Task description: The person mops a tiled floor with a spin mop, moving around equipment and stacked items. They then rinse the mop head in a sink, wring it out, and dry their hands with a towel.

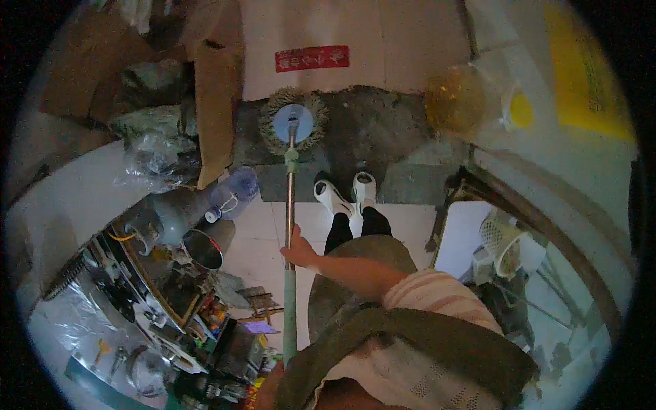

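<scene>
My right hand (301, 249) is closed around the metal part of a mop's pole (290, 200), with the thumb lying along it. The pole runs down to a green grip sleeve (289, 312). At its far end, a round mop head (266, 110) with shaggy strands and a pale blue disc (293, 123) rests on a dark, wet-looking strip of floor (379, 118). My left hand (269, 388) shows only in part at the lower edge, beside the near end of the grip sleeve. A brown apron strap covers that end, so its hold is hidden.
White shoes (365, 187) stand at the dark strip's edge. To the left are a large plastic water bottle (238, 187), a bin (203, 249), cardboard (215, 113) and a cluttered stove counter (154, 307). Rightward are an amber container (456, 100) and a perforated basket (499, 241).
</scene>
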The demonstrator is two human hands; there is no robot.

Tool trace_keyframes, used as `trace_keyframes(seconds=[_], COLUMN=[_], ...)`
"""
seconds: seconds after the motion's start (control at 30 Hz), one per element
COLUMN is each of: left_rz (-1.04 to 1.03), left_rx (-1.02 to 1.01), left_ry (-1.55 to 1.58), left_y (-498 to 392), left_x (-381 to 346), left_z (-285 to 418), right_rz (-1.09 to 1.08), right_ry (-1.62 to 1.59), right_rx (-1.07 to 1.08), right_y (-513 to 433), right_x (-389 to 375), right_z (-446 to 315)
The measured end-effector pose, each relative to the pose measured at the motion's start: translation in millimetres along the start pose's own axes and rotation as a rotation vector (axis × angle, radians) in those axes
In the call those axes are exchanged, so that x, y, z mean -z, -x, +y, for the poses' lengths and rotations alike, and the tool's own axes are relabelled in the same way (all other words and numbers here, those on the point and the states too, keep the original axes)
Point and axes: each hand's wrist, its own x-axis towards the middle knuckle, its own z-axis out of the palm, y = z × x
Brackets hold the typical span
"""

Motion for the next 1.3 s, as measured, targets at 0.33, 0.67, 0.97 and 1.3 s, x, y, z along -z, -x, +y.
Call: trace_keyframes(seconds=[0.33,0.67,0.97,1.3], left_rz=[-0.329,-0.247,-0.054,-0.399], left_rx=[-0.208,-0.273,-0.176,-0.071], left_ry=[-0.528,-0.371,-0.344,-0.890], left_y=[-117.8,-173.8,-130.5,-125.8], left_x=[-125.1,51.4,150.7,123.4], left_z=[128.7,-6.9,-127.3,-56.0], right_rz=[0.708,0.701,0.227,0.975], right_ry=[-0.120,-0.265,-0.071,-0.232], right_rx=[0.286,0.230,0.215,0.228], right_y=[-91.3,-108.3,-53.4,0.3], right_x=[282.1,94.4,-145.7,3.3], right_z=[4.4,81.2,121.0,199.5])
